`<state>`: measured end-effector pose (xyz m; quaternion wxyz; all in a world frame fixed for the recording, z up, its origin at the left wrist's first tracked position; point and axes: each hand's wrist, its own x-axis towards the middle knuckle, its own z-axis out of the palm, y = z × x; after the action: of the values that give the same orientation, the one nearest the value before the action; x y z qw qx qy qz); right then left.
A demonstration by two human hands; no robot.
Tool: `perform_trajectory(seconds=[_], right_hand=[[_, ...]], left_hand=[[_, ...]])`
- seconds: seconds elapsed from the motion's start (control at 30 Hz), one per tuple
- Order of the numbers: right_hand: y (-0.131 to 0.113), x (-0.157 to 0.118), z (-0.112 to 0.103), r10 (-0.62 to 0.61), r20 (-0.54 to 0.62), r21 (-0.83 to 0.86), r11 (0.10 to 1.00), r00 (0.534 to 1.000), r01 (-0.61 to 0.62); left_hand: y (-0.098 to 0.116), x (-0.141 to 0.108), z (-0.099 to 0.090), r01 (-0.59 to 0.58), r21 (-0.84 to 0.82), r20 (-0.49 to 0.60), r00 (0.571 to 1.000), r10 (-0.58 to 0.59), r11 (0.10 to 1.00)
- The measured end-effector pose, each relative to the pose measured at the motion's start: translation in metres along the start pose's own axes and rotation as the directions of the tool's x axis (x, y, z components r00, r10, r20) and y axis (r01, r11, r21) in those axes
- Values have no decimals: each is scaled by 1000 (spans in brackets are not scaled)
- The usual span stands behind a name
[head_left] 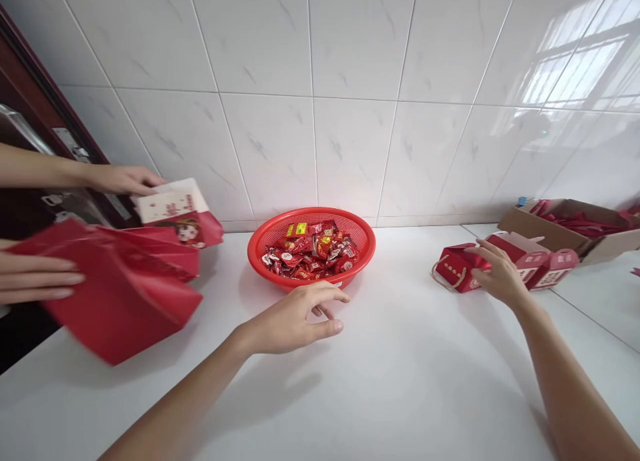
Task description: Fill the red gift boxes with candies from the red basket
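The right hand (500,274) partly hides the small glossy red card box with a twisted rope handle (456,269), on the right of the white tabletop (390,387); whether it grips the box cannot be told. The left hand (300,317), loosely curled with thumb apart, holds nothing and overlaps the lower edge of the round red perforated plastic basket (369,247) of shiny wrapped sweets (317,253). At left, a co-worker's hands (120,179), one cut off mid-palm, hold blurred, creased red bags (115,294).
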<state>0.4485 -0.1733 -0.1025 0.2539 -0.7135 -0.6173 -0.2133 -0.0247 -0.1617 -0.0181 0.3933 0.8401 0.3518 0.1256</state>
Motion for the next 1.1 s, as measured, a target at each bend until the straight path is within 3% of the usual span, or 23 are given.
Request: perform_trajectory(seconds=[0.17, 0.27, 0.43, 0.63, 0.7, 0.77, 0.87, 0.97, 1.03, 1.1], right_hand=[[-41, -2, 11, -109, 149, -12, 994, 983, 112], [-46, -3, 19, -108, 192, -79, 989, 975, 125], [-35, -6, 28, -20, 129, -142, 989, 991, 39], [-41, -8, 26, -64, 47, -29, 997, 997, 65], [-48, -9, 24, -80, -7, 28, 996, 997, 80], [-56, -9, 22, -92, -62, 80, 992, 994, 96], [-71, -11, 20, -114, -143, 147, 980, 983, 135], [-89, -14, 18, -139, -194, 206, 962, 971, 179], [-102, -16, 16, -157, -201, 244, 948, 967, 205], [-117, -16, 15, -179, -193, 284, 931, 965, 229]], left_hand=[[0, -2, -6, -6, 20, -4, 1000, 6, 1000], [0, -4, -10, -12, 46, -20, 1000, 13, 999], [-1, -9, -18, -26, 81, -72, 997, 32, 996], [1, -14, -31, -21, 149, -182, 982, 49, 989], [2, -18, -40, 1, 225, -302, 951, 69, 974], [0, -24, -53, 64, 331, -469, 877, 105, 942], [-8, -37, -79, 259, 466, -665, 733, 142, 846], [-20, -53, -102, 499, 470, -758, 651, 43, 728], [-26, -62, -112, 606, 420, -769, 633, -90, 675], [-27, -68, -116, 625, 387, -724, 661, -197, 678]])
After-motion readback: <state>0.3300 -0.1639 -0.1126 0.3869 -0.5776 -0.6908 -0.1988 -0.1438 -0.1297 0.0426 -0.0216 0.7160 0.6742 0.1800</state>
